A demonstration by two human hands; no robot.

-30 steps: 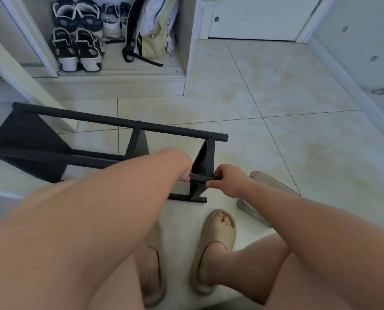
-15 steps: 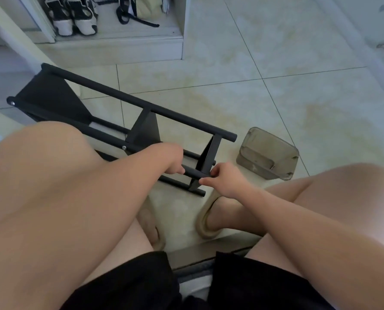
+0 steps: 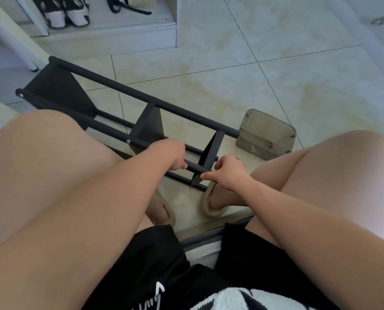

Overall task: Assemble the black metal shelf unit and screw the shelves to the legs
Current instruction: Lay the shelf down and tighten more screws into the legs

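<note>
Shelf unit (image 3: pixel 110 90) lies on its side on the floor (image 3: pixel 276 86), long axis running from far left toward the seated person's knees. Left hand (image 3: pixel 175 158) wraps the near leg (image 3: pixel 195 167); right hand (image 3: pixel 229 173) is nearer that leg's end, fingers curled there, its hold hidden

Matte black shelf unit (image 3: pixel 124 95); cream, yellow-veined floor tiles (image 3: pixel 265 86); beige slippers (image 3: pixel 211 206); smoky translucent grey container (image 3: pixel 265 135); black shorts (image 3: pixel 141 265).

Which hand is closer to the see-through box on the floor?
Right. The right hand pinches the end of the black bar, just this side of the box; the left hand grips that bar farther away.
</note>
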